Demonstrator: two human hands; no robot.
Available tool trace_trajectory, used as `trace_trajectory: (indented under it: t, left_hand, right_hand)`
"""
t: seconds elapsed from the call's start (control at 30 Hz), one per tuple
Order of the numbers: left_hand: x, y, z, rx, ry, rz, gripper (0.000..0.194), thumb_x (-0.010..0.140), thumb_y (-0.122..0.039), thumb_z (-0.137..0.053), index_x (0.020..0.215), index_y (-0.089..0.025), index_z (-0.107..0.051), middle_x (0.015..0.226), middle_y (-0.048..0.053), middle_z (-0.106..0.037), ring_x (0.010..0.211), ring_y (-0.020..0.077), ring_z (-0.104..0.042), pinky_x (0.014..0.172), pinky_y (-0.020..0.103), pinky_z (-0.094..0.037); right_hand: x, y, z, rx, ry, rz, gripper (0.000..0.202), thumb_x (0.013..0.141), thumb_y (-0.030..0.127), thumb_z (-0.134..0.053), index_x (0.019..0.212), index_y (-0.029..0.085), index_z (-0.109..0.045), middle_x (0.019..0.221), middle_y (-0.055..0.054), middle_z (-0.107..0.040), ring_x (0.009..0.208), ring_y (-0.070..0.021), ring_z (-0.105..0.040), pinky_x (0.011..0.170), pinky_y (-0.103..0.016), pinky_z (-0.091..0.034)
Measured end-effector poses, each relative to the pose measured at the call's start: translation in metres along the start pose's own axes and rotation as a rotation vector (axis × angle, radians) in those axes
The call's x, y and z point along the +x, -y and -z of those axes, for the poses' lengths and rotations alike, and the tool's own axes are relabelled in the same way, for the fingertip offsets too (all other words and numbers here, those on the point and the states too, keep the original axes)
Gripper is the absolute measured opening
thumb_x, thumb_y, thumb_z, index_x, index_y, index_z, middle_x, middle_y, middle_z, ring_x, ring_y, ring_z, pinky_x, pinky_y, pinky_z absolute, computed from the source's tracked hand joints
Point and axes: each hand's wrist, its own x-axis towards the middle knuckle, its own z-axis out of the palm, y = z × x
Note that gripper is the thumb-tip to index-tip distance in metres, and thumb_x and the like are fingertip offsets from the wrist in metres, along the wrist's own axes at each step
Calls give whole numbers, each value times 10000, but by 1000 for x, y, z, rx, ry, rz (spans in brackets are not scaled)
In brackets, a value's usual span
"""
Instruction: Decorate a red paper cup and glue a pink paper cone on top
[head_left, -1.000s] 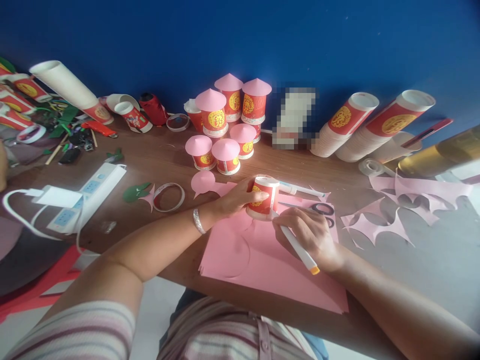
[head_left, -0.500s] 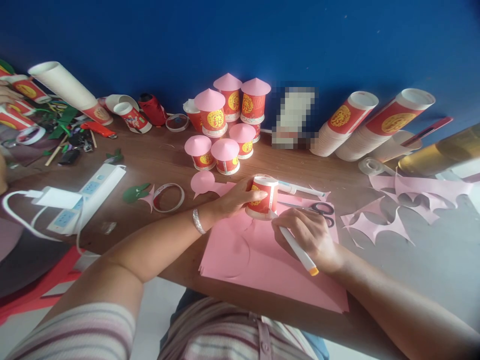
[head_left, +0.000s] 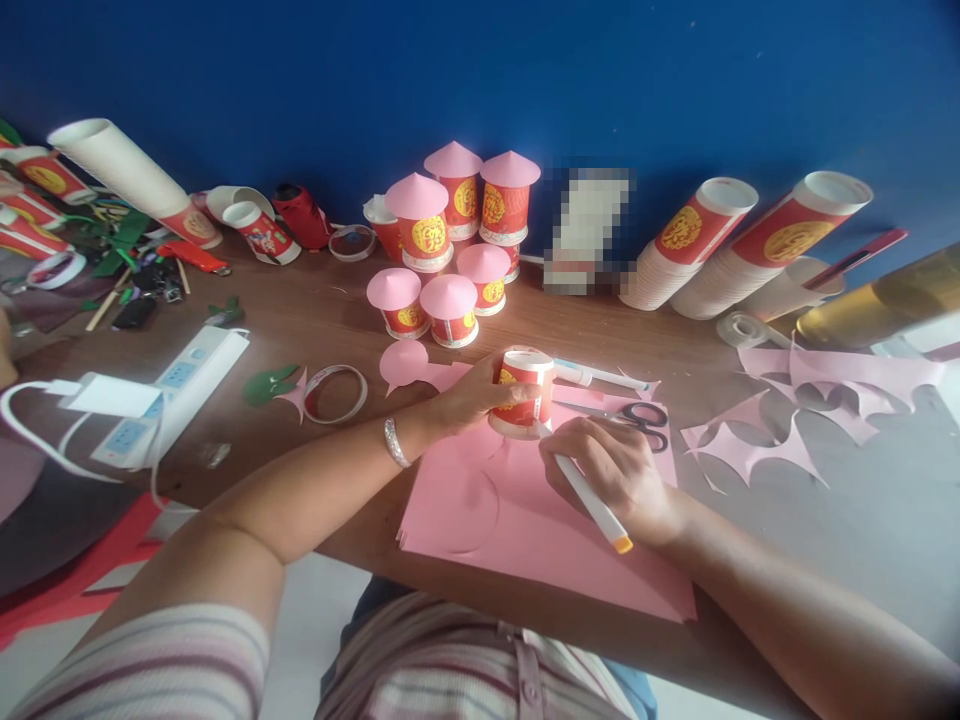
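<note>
My left hand [head_left: 480, 392] is wrapped round a red paper cup [head_left: 531, 392] with a yellow emblem, its thumb across the side. Held above a stack of pink paper [head_left: 457, 495], the cup shows a white rim at top and bottom. My right hand [head_left: 611, 470] is closed round a slim white tool [head_left: 595, 500] with an orange end. The tool's narrow tip meets the cup's side low down; whether it is a blade or a pen tip I cannot tell. Black-handled scissors [head_left: 641, 425] lie on the paper just beyond my right hand.
Behind the cup stand several red cups with pink cone roofs [head_left: 448, 297]. Leaning cup stacks [head_left: 787, 235] are at the back right, pink scraps [head_left: 765, 455] at the right. A white power strip [head_left: 176, 395] and a cup ring [head_left: 336, 394] lie left. Another person's hand [head_left: 9, 185] shows far left.
The cup has turned slightly in my left hand, so its white strip shows less. My right hand and the tool have shifted a little left with it.
</note>
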Motion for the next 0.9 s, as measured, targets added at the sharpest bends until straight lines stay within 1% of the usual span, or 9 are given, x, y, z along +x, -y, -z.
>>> trace_trajectory:
  t: [0.1, 0.17, 0.27, 0.37, 0.53, 0.67, 0.8, 0.9]
  left_hand:
    - [0, 0, -1, -11, -54, 7, 377, 847, -452, -821, 806, -175, -568, 759, -15, -538, 695, 114, -471, 667, 258, -420]
    - [1, -2, -3, -20, -62, 2, 387, 840, -447, -823, 786, -178, -551, 747, -19, -530, 681, 111, -465, 661, 258, -422]
    - [1, -7, -5, -11, -27, -15, 403, 863, -463, -813, 760, -171, -555, 727, -17, -531, 673, 110, -469, 666, 260, -428]
    - [0, -9, -4, 20, 10, 2, 405, 891, -496, -796, 794, -151, -607, 754, 2, -570, 692, 116, -496, 682, 263, -436]
    - [-1, -4, -1, 7, -15, 8, 393, 889, -484, -813, 822, -148, -619, 776, 6, -593, 703, 113, -514, 688, 253, -443]
    - [-2, -6, -2, 38, -9, 17, 416, 888, -518, -800, 824, -146, -627, 791, 22, -606, 726, 129, -532, 698, 263, -453]
    - [0, -6, -1, 44, 9, 14, 436, 892, -538, -785, 793, -149, -614, 795, 28, -613, 739, 137, -548, 715, 270, -453]
    - [1, -1, 1, 22, 39, -1, 403, 902, -514, -782, 842, -141, -643, 833, 42, -641, 764, 145, -574, 725, 272, -456]
  right_hand:
    - [0, 1, -1, -14, -10, -2, 263, 906, -30, -607, 1001, 211, -567, 766, 18, -648, 602, -124, -598, 570, -252, -464]
    - [0, 0, -1, -2, -3, -9, 263, 906, -22, -599, 1009, 218, -571, 769, 20, -652, 595, -124, -589, 568, -253, -463]
    - [1, 0, 1, 28, 14, -14, 254, 916, -3, -591, 1030, 223, -574, 769, 21, -656, 583, -123, -576, 566, -254, -462]
    - [2, -1, 2, 39, 13, -12, 245, 924, 0, -591, 1028, 220, -572, 767, 19, -654, 578, -122, -571, 557, -251, -462]
    - [3, 0, 3, 43, -19, -5, 242, 924, -5, -604, 1023, 214, -583, 761, 18, -658, 583, -120, -581, 554, -248, -475]
    - [2, -1, 1, 36, -54, 4, 245, 903, 2, -634, 1029, 210, -604, 774, 13, -665, 597, -125, -599, 563, -249, -489]
    - [2, -1, 0, 24, -50, 0, 232, 922, 12, -631, 1034, 213, -599, 777, 13, -668, 604, -124, -603, 563, -251, -494]
    - [2, -1, 0, 2, -28, 1, 216, 954, 16, -618, 1036, 212, -580, 777, 10, -661, 608, -117, -590, 561, -251, -486]
